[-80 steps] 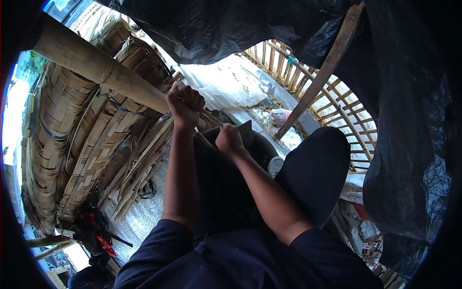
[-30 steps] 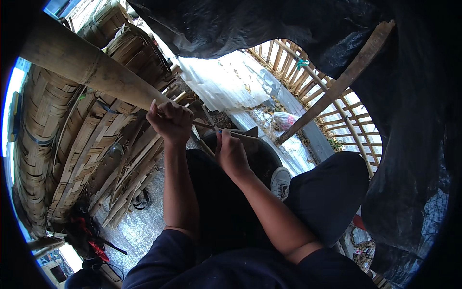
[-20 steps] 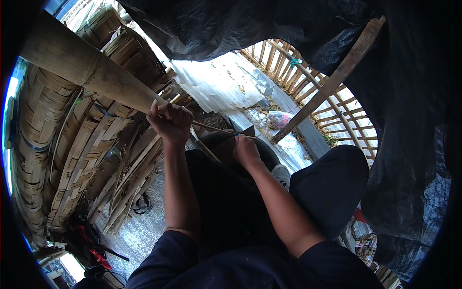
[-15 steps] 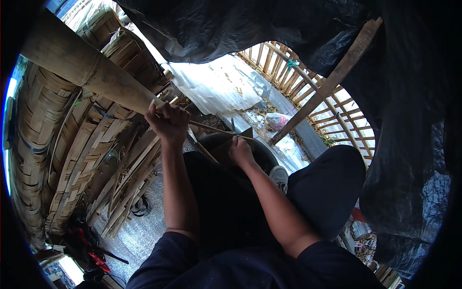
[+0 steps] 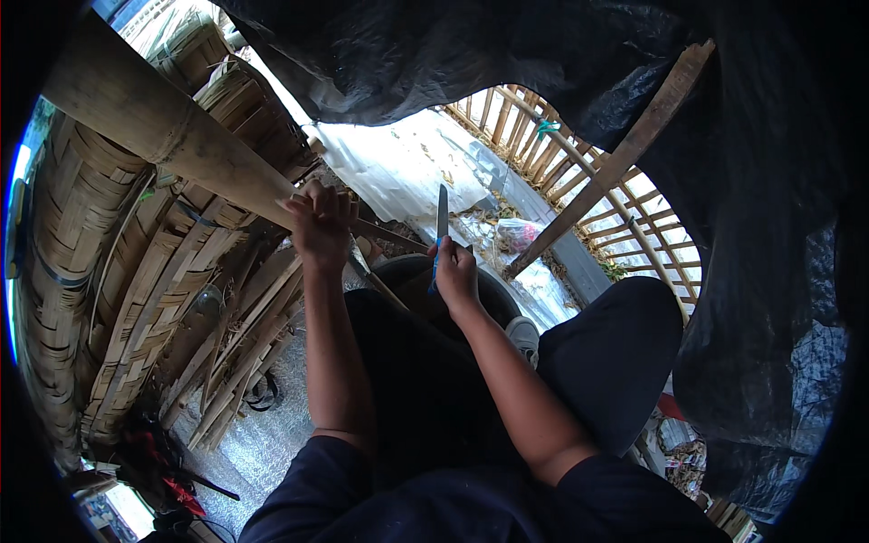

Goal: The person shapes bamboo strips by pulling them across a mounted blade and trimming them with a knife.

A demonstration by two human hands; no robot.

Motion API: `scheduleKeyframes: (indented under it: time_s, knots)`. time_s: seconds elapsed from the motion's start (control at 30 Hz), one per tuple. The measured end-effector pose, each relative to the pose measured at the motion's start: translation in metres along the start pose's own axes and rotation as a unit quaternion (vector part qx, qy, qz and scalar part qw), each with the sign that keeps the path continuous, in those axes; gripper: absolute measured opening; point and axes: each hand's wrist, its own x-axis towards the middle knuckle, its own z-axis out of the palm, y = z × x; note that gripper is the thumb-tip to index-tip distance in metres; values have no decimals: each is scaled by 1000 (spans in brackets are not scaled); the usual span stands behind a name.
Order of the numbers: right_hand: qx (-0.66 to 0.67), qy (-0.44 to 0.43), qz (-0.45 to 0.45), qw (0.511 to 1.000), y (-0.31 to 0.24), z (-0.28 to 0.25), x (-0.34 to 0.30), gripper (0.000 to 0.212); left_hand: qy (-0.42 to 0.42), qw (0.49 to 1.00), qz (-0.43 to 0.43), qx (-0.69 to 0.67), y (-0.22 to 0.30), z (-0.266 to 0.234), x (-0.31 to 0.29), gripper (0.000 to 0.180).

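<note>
Item: thin tan bamboo strip (image 5: pixel 385 237), held for splitting, with narrow steel knife with blue handle (image 5: pixel 441 226).

I log my left hand (image 5: pixel 319 222) fisted tight on the strip's upper end, just below the thick pale bamboo pole (image 5: pixel 154 127), probably to keep it taut and slanted across my lap. My right hand (image 5: pixel 455 271) is clenched on the knife handle, blade upright and clear of the strip, apparently so the edge stays off my fingers. Beneath both grips sits a black round tub (image 5: pixel 412 271); left of them, woven bamboo baskets (image 5: pixel 72 226).
</note>
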Motion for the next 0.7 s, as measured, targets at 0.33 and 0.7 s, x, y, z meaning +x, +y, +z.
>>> scheduleKeyframes:
  time_s: [0.33, 0.7]
  knots:
    - [154, -21, -188, 970, -71, -3, -17, 43, -29, 939, -88, 330, -8, 38, -7, 20]
    - [245, -63, -183, 950, -110, -13, -37, 57, -182, 896, -116, 389, 1, 68, -9, 20]
